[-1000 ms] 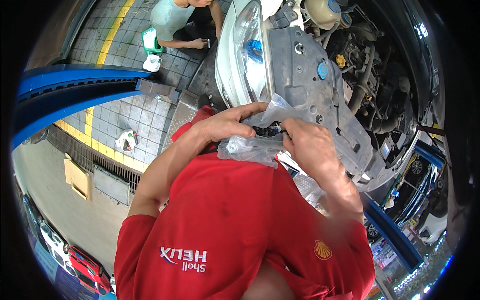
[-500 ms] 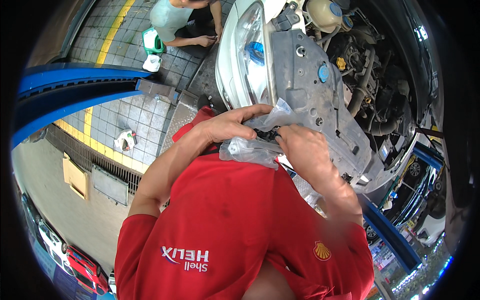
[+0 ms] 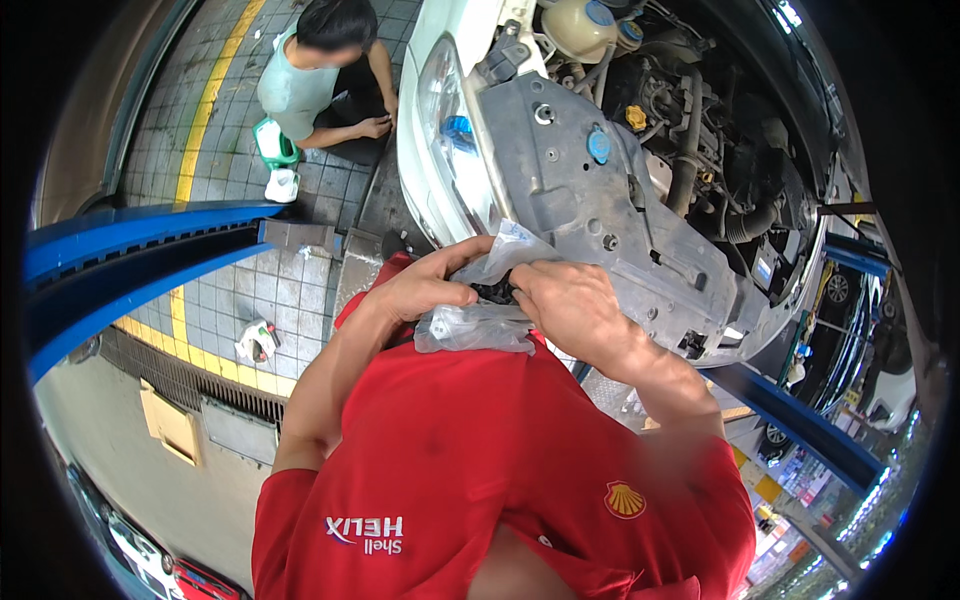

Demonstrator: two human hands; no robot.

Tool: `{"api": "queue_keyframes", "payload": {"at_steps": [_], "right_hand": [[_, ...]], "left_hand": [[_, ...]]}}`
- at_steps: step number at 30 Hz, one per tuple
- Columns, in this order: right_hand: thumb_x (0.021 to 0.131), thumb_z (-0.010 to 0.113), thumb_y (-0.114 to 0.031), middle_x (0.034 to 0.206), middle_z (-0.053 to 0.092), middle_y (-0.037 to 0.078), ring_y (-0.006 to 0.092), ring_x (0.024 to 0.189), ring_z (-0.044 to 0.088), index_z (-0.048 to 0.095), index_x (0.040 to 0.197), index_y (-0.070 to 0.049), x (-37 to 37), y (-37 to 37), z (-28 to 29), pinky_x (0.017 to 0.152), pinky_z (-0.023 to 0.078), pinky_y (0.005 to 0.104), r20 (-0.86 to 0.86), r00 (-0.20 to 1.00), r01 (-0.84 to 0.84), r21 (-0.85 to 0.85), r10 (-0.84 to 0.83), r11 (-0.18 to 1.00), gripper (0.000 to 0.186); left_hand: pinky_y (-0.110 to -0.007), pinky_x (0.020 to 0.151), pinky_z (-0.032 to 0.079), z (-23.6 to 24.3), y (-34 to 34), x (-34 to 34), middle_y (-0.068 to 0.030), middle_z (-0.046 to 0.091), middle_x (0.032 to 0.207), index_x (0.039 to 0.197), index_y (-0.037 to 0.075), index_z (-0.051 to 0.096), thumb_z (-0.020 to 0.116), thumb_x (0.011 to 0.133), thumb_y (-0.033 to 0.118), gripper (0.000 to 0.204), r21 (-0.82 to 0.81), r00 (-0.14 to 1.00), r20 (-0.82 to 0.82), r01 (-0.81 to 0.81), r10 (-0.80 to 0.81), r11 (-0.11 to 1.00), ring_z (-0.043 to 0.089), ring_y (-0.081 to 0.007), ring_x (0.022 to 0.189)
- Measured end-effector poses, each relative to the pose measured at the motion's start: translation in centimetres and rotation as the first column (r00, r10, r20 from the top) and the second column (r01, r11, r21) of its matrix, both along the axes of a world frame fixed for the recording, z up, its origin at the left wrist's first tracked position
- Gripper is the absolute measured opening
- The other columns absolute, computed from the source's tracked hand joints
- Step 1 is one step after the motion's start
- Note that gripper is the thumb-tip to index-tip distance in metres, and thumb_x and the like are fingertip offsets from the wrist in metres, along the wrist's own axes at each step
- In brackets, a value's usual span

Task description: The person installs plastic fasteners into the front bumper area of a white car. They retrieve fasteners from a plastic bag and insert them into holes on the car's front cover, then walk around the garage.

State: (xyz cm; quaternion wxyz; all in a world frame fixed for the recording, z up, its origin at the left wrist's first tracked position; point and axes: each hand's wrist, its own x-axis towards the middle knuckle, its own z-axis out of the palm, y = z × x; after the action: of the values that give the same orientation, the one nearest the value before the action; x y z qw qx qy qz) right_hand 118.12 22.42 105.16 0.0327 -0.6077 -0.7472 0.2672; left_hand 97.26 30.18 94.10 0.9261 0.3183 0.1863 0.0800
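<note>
A crumpled clear plastic bag [image 3: 473, 330] is held open in front of my chest, its upper flap raised against the car's front edge. Inside its mouth lie small dark pieces [image 3: 494, 292], too jumbled to tell their kind. My left hand [image 3: 428, 285] grips the bag's left side, with the thumb along the opening. From the right, my right hand [image 3: 575, 305] has its bent fingertips in the bag's mouth, closed among the dark pieces. Whatever those fingertips pinch is hidden.
Beyond my hands is a car's open engine bay [image 3: 690, 140], with a grey plastic cover [image 3: 560, 170] and a headlight [image 3: 450, 130]. A person [image 3: 310, 90] crouches at far left beside a green-and-white jug [image 3: 275, 145]. A blue lift arm [image 3: 150, 240] reaches in from the left.
The head view has shifted, so the car sits further left and more of the crouching person shows. Both my hands stay at the bag; my right fingertips remain in its mouth.
</note>
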Motion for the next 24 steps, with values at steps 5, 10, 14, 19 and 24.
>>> {"api": "queue_keyframes", "payload": {"at_steps": [5, 10, 14, 19, 24], "right_hand": [[0.095, 0.065, -0.015, 0.092, 0.069, 0.014, 0.0377, 0.090, 0.068, 0.062, 0.106, -0.007, 0.6, -0.1, 0.2, 0.073, 0.053, 0.0489, -0.106, 0.991, 0.072, -0.090, -0.082, 0.993, 0.014], [0.098, 0.064, -0.016, 0.100, 0.070, 0.019, 0.0418, 0.094, 0.067, 0.060, 0.111, -0.006, 0.6, -0.6, 0.0, 0.077, 0.053, 0.0493, -0.222, 0.954, 0.174, -0.141, -0.203, 0.975, 0.017], [0.099, 0.061, -0.014, 0.096, 0.069, 0.022, 0.0440, 0.093, 0.066, 0.057, 0.107, -0.002, 0.7, -1.1, 0.0, 0.077, 0.051, 0.0510, -0.288, 0.918, 0.231, -0.168, -0.272, 0.958, 0.015], [0.097, 0.057, -0.008, 0.094, 0.069, 0.024, 0.0439, 0.092, 0.067, 0.058, 0.107, 0.000, 0.9, -1.3, -0.3, 0.077, 0.052, 0.0507, -0.304, 0.909, 0.233, -0.200, -0.286, 0.952, 0.013], [0.095, 0.056, -0.004, 0.098, 0.070, 0.022, 0.0426, 0.094, 0.068, 0.061, 0.110, -0.002, 0.9, -1.8, -1.4, 0.079, 0.055, 0.0492, -0.338, 0.913, 0.213, -0.079, -0.227, 0.974, 0.016]], "left_hand": [[-0.033, 0.115, 0.035, 1.2, 0.2, 0.1, -0.0118, 0.050, 0.149, 0.156, -0.004, 0.033, 0.069, 0.077, 0.009, 0.088, -0.034, 0.998, -0.059, 0.021, -0.023, 0.999, 0.047, -0.0198, 0.137], [-0.032, 0.113, 0.037, 1.7, 0.1, 0.0, -0.0102, 0.052, 0.147, 0.155, -0.003, 0.036, 0.067, 0.076, 0.007, 0.085, -0.030, 0.984, -0.176, 0.006, -0.011, 1.000, 0.050, -0.0188, 0.133], [-0.031, 0.111, 0.039, 1.4, 0.0, 0.1, -0.0094, 0.055, 0.144, 0.154, -0.002, 0.038, 0.067, 0.075, 0.006, 0.084, -0.011, 0.982, -0.190, 0.000, -0.002, 1.000, 0.053, -0.0183, 0.130], [-0.031, 0.110, 0.041, 1.0, -0.1, 0.1, -0.0085, 0.058, 0.140, 0.153, -0.002, 0.040, 0.068, 0.076, 0.005, 0.083, -0.027, 0.976, -0.215, 0.003, -0.009, 1.000, 0.055, -0.0175, 0.127], [-0.032, 0.110, 0.041, 1.5, -0.1, 0.3, -0.0087, 0.057, 0.141, 0.152, -0.002, 0.040, 0.070, 0.077, 0.006, 0.082, -0.019, 0.972, -0.233, 0.010, -0.014, 1.000, 0.055, -0.0180, 0.127]]}}
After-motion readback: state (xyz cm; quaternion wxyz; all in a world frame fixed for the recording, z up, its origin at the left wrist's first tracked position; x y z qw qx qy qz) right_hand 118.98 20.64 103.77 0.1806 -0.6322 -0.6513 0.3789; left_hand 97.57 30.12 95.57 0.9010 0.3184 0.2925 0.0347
